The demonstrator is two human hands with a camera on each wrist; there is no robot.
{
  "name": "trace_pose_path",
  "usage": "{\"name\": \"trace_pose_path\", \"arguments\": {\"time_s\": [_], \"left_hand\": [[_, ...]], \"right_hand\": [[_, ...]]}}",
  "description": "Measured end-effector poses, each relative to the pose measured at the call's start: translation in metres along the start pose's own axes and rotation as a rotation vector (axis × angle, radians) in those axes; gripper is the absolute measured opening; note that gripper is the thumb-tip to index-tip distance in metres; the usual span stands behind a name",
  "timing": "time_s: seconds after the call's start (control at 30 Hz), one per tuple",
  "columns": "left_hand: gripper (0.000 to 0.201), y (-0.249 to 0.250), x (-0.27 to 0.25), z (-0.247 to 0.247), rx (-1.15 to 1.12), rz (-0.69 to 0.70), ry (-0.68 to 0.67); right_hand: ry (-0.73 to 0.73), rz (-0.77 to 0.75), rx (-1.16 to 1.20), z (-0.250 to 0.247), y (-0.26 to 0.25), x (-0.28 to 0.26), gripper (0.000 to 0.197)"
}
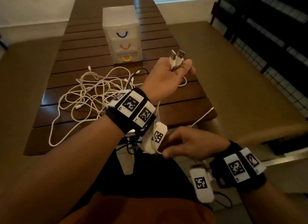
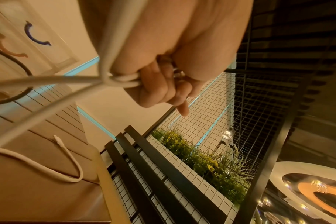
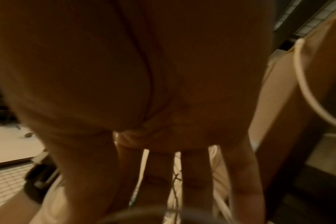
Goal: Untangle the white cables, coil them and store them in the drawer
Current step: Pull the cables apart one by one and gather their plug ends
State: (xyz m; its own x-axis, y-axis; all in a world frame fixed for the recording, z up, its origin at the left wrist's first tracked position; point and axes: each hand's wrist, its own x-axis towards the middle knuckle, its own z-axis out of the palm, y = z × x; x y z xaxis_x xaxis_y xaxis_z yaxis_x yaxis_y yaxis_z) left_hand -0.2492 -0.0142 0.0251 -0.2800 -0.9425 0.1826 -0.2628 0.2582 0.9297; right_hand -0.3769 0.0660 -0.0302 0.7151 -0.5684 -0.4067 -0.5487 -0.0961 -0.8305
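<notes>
White cables (image 1: 93, 93) lie in a loose tangle on the slatted wood counter (image 1: 80, 45). Your left hand (image 1: 166, 78) is clenched around two flat USB plugs (image 1: 177, 57); right hand (image 1: 191, 143) pinches a thin strand. Translucent plastic drawer unit (image 1: 122, 33) stands behind.

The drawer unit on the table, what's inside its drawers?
The drawer unit has three shut, frosted drawers with blue, red and yellow handles. Nothing shows through; their contents are hidden. The white cables lie on the table before it.
</notes>
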Motion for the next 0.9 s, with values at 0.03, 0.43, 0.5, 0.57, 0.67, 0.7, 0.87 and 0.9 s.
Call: {"name": "trace_pose_path", "arguments": {"time_s": [0.03, 0.43, 0.5, 0.57, 0.67, 0.7, 0.87, 0.9], "left_hand": [[0.032, 0.001, 0.001, 0.002, -0.009, 0.002, -0.004], [0.031, 0.022, -0.005, 0.036, -0.207, -0.011, -0.293], [0.031, 0.025, -0.007, 0.044, -0.217, -0.007, -0.352], [0.031, 0.027, -0.008, 0.047, -0.238, -0.003, -0.381], [0.032, 0.027, -0.009, 0.05, -0.258, 0.004, -0.382], [0.033, 0.026, -0.009, 0.052, -0.265, 0.0, -0.372], [0.045, 0.024, -0.011, 0.069, -0.339, -0.09, -0.278], [0.048, 0.024, -0.011, 0.071, -0.346, -0.095, -0.267]], "right_hand": [[0.011, -0.001, 0.014, 0.0, 0.007, -0.003, 0.013], [0.439, 0.234, 0.162, -0.02, 0.145, -0.022, 0.012], [0.425, 0.294, 0.121, -0.02, 0.149, -0.018, 0.016], [0.551, 0.269, 0.127, -0.019, 0.145, -0.018, 0.032], [0.789, 0.113, 0.273, -0.022, 0.117, -0.029, 0.041], [0.806, 0.01, 0.397, -0.024, 0.106, -0.033, 0.042], [0.524, -0.366, 0.67, -0.029, 0.065, -0.034, 0.054], [0.546, -0.334, 0.63, -0.028, 0.063, -0.028, 0.045]]}}
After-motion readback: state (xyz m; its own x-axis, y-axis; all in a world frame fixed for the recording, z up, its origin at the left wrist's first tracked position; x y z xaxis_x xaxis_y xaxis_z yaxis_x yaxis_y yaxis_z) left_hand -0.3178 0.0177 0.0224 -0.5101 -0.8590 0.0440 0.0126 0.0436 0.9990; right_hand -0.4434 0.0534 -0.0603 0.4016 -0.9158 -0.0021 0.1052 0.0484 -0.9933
